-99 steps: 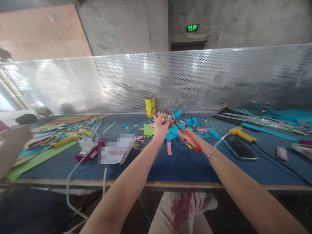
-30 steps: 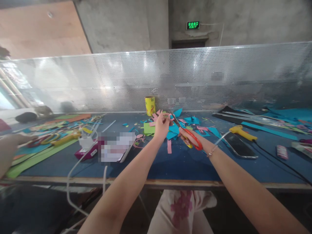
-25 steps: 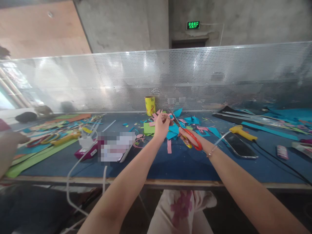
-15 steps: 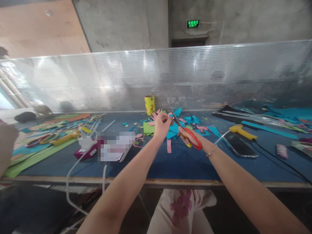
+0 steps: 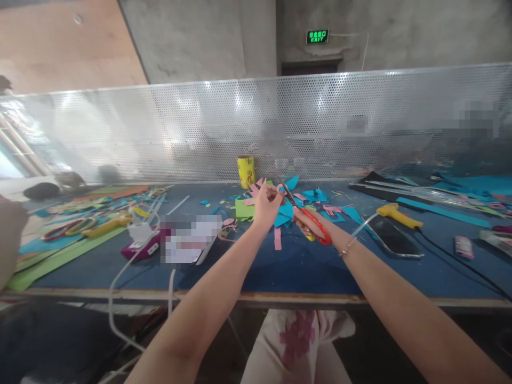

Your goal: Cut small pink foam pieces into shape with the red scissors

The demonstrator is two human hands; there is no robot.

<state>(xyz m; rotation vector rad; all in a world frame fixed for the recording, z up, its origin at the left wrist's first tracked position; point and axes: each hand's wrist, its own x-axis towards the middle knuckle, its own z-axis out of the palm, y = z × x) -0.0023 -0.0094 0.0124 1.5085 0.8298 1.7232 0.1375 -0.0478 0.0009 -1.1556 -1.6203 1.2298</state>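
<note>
My left hand (image 5: 264, 205) is pinched on a small pink paper piece (image 5: 279, 188), held up over the blue table (image 5: 304, 266). My right hand (image 5: 310, 224) grips red-handled scissors (image 5: 310, 220) whose blades point up-left and meet the pink piece. Below both hands lies a heap of teal, pink and green paper scraps (image 5: 288, 210).
A yellow can (image 5: 245, 171) stands by the perforated metal screen (image 5: 256, 128). A phone (image 5: 394, 240) and a yellow glue gun (image 5: 398, 215) with a black cord lie to the right. A white charger and cable (image 5: 140, 234) lie left, beside green strips (image 5: 60, 258). Another person's arm (image 5: 10, 234) shows at the far left.
My hands and the scissors have barely moved; the blades stay at the pink piece. The other person's arm at the left has shifted slightly.
</note>
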